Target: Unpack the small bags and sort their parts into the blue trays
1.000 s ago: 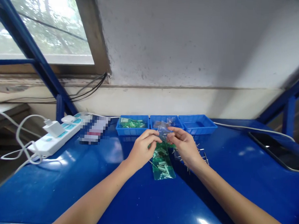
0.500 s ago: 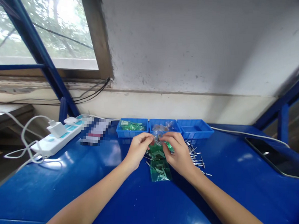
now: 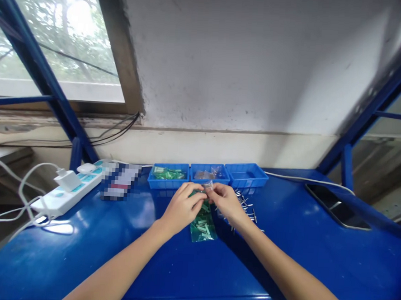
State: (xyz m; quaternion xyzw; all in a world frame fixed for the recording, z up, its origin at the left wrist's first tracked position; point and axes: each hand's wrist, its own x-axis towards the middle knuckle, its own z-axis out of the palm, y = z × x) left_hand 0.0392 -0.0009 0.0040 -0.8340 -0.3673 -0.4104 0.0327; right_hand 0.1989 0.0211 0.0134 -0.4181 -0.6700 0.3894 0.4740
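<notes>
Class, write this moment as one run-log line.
left hand at small clear plastic bag; right hand pinching it; green plastic bag below; thin silver metal pins rightward

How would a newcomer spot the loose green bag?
On the blue table, find the left hand and right hand close together. Just below is a translucent green bag of pale strips. Unlike the green packets in the leftmost blue bin, it lies outside.
</notes>
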